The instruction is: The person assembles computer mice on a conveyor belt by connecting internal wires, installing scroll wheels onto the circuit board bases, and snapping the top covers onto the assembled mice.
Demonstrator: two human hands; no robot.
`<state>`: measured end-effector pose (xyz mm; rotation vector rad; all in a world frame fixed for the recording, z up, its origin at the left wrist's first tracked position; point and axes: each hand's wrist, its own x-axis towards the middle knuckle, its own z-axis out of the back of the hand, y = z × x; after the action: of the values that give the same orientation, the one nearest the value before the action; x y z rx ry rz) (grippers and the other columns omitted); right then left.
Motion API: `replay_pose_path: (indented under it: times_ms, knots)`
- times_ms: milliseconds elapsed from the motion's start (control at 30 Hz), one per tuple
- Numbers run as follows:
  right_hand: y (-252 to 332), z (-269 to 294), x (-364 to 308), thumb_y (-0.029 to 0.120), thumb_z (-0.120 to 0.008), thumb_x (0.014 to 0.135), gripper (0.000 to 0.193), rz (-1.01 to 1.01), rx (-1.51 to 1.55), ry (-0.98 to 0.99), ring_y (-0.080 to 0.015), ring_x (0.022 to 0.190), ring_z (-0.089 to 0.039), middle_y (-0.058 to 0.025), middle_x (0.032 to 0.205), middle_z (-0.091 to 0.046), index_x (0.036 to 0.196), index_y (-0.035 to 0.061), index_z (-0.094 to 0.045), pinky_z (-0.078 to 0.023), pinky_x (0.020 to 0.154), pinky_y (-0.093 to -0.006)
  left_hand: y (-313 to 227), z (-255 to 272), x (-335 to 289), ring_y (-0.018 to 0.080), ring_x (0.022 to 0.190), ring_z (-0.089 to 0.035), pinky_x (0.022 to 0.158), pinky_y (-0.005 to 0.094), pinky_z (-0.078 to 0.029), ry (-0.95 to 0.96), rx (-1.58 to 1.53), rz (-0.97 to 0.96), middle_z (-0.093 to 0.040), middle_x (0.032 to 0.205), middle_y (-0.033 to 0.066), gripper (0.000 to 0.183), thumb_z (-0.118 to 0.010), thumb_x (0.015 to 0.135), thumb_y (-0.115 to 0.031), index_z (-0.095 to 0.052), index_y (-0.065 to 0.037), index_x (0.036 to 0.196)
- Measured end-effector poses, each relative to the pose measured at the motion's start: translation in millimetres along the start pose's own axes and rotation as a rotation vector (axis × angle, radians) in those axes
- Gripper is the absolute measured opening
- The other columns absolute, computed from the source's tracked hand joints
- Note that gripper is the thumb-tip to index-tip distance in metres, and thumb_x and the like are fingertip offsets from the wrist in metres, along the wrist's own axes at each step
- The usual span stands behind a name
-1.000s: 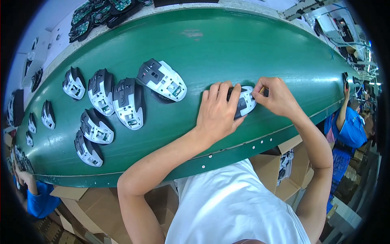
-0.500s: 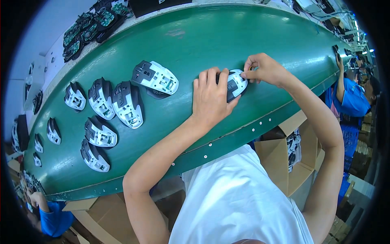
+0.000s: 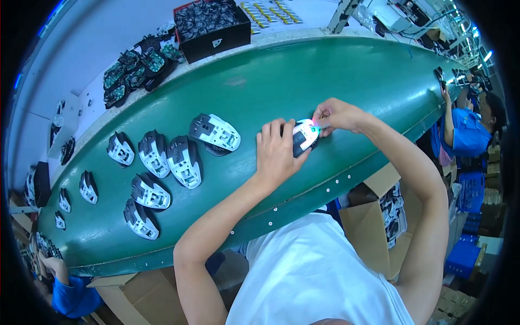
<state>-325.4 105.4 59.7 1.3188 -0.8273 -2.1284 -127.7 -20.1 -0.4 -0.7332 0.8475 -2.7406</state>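
My left hand (image 3: 274,154) is wrapped over the left side of a black and white computer mouse (image 3: 305,141), holding it on the green belt. At the far right end of that mouse, my right hand (image 3: 341,116) closes thumb and fingers in a pinch; whatever is between them is too small to make out. Pink and green light glows on the mouse by those fingertips. To the left lies a group of similar mice, the nearest to my left hand being a mouse (image 3: 216,132) with a white end showing green circuit board.
Along the belt's far side stand a black box (image 3: 216,46) full of small dark parts and a pile of circuit boards (image 3: 135,70). Open cardboard boxes (image 3: 368,233) sit below the near edge. Co-workers in blue are at far right (image 3: 468,130) and lower left.
The mouse under my hands now lights up pink and green, where it was unlit. The view has tilted, bringing the black box fully into sight. Both hands keep their hold.
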Motion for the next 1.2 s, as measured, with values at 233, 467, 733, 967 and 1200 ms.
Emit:
replay_pose_path:
  times_ms: [233,467,733,967,1200]
  knots:
    - [6,-8,1,0.006,-0.071,0.091,0.015,-0.019,-0.089,-0.058,-0.0178,0.073,-0.072,-0.0139,0.087,-0.071,0.098,-0.0072,-0.067,-0.059,0.065,-0.0295,1,0,0,0.0340,0.113,-0.051,0.088,0.0449,-0.043,0.012,0.008,0.006,-0.055,0.122,0.0153,0.075,-0.091,0.067,-0.029,-0.058,-0.001,0.129]
    - [31,-10,3,0.004,-0.069,0.087,0.015,-0.048,-0.455,-0.099,-0.0226,0.071,-0.076,-0.0196,0.084,-0.073,0.095,-0.0092,-0.067,-0.060,0.064,-0.0337,0,-2,5,0.0346,0.113,-0.051,0.088,0.0456,-0.043,0.016,0.003,0.006,-0.055,0.122,0.0159,0.075,-0.091,0.067,-0.028,-0.058,-0.001,0.129]
    - [-7,39,-7,0.014,-0.075,0.090,0.017,0.048,-0.129,0.140,-0.0156,0.073,-0.070,-0.0095,0.087,-0.071,0.093,-0.0011,-0.068,-0.059,0.065,-0.0299,-4,-11,16,0.0366,0.112,-0.054,0.089,0.0472,-0.044,0.025,-0.039,-0.067,-0.058,0.121,0.0163,0.072,-0.088,0.067,-0.030,-0.059,-0.002,0.126]
    - [-18,123,-25,0.017,-0.075,0.087,0.020,0.305,-0.637,-0.550,-0.0202,0.072,-0.072,-0.0121,0.088,-0.074,0.097,-0.0004,-0.073,-0.057,0.069,-0.0342,-59,-55,44,0.0406,0.137,-0.044,0.114,0.0527,-0.038,0.040,-0.274,-0.253,-0.050,0.143,0.0211,0.076,-0.080,0.081,-0.039,-0.050,0.000,0.138]
    - [83,152,156,0.010,-0.068,0.087,0.017,0.645,-0.555,-0.527,-0.0267,0.082,-0.075,-0.0150,0.094,-0.077,0.099,0.0048,-0.078,-0.058,0.078,-0.0375,35,111,14,0.0414,0.143,-0.040,0.119,0.0587,-0.030,0.344,0.300,-0.096,-0.046,0.151,0.0182,0.070,-0.061,0.076,0.002,-0.054,-0.013,0.144]
